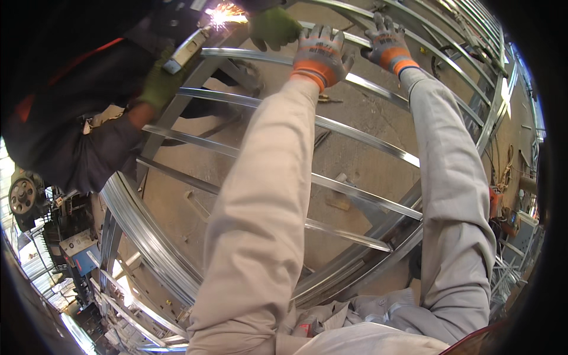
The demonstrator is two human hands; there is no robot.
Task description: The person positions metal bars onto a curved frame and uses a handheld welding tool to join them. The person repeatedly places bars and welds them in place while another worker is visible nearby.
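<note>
My left hand (pixel 321 54), in a grey glove with an orange cuff, has its fingers curled over a shiny metal bar (pixel 355 38) at the far side of a ladder-like frame. My right hand (pixel 389 46), gloved alike, grips the same bar a little to the right; its fingers are somewhat spread and their undersides are hidden. To the left, a co-worker's green-gloved hand (pixel 273 28) is close beside my left hand. The co-worker's other green glove (pixel 158 83) is by a light-coloured tool (pixel 188 52), beyond which bright sparks (pixel 221 15) burst at the frame's edge.
Parallel crossbars (pixel 367 139) span the frame between me and my hands. A stack of long metal profiles (pixel 151 236) lies at left, near a blue-and-grey machine box (pixel 81 251) and a black wheel (pixel 23 195). Cables and a red tool (pixel 494 201) are at right.
</note>
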